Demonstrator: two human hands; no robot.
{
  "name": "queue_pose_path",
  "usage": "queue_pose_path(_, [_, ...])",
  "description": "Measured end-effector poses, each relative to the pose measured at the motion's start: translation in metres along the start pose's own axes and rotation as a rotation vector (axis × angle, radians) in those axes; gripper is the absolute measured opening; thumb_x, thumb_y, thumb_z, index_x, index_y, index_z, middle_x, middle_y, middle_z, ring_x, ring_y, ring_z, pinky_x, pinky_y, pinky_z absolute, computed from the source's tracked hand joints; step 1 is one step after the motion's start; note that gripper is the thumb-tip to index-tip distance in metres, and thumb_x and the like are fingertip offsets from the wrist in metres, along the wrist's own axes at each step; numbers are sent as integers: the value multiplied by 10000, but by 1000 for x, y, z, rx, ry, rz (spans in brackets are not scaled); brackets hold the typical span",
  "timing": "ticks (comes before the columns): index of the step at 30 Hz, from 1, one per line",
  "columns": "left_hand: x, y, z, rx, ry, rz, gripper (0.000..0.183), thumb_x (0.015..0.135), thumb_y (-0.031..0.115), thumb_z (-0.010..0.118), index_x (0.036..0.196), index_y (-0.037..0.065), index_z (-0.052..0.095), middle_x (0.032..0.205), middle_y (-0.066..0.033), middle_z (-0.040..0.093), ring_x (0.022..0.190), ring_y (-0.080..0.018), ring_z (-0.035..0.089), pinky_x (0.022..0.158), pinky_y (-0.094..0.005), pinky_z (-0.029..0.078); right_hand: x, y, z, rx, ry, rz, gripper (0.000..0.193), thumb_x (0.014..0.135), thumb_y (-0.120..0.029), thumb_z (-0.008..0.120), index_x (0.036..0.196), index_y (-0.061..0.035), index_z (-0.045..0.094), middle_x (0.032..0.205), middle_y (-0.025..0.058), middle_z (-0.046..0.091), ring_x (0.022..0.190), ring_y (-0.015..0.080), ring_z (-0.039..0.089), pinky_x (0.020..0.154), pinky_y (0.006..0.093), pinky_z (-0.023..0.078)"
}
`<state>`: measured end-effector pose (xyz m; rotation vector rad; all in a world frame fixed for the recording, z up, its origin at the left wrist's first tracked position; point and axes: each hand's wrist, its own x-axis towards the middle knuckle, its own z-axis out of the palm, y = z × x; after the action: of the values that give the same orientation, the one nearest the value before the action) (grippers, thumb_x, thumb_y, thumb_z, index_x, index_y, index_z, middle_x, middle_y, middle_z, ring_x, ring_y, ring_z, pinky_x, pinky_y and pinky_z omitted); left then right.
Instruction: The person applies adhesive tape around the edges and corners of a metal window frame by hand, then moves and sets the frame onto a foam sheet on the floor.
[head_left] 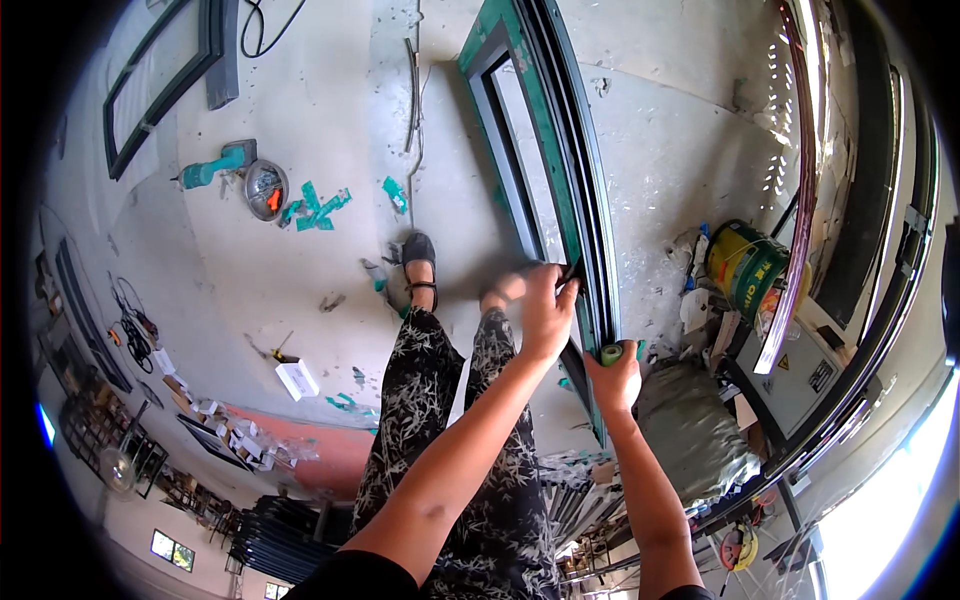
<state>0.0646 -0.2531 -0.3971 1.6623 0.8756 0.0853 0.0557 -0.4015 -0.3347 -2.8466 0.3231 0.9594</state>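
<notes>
Holds round green tape roll in right hand; has left hand at long black-and-green frame, cannot tell if clasping it.

Yellow warning triangle on grey box, pale lettering on green-and-yellow bucket

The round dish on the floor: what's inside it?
The round dish holds an orange piece among small greyish bits, too small to identify. Whatever lies beneath them is covered.
</notes>
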Motion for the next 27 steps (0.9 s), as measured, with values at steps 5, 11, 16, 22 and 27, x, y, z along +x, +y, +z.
queue_pose_path(5, [3,19,2,68,29,-15,210,791,32,646,926,9,486,902,-160,528,785,-345,545,667,-428,461,-4,2,2,-13,61,1,531,660,-356,813,985,-63,513,784,200,648,748,413,640,676,491,503])
queue_pose_path(11, [9,12,-3,171,44,-52,203,732,37,640,860,10,484,852,-162,552,751,-369,555,659,-446,458,-8,-5,4,10,73,-52,525,662,-353,814,977,-62,510,772,202,644,732,414,637,665,490,502])
queue_pose_path(16, [3,18,-5,131,170,-119,164,757,42,620,722,0,465,703,-143,525,666,-307,525,605,-394,430,-12,-4,9,-17,53,-51,531,658,-357,816,977,-63,509,774,201,646,729,408,641,656,486,505])
queue_pose_path(22, [2,19,-22,358,149,-20,190,763,52,625,741,-1,443,730,-137,521,686,-319,540,612,-408,430,-21,-13,16,-72,79,-66,536,658,-370,809,961,-61,493,716,192,637,671,402,638,615,476,517])
queue_pose_path(27, [-1,3,-32,92,47,-180,135,772,42,613,856,22,508,793,-115,560,712,-282,553,647,-400,438,-31,-18,25,-106,121,-82,532,656,-367,814,943,-59,488,699,188,630,646,396,635,592,471,516])
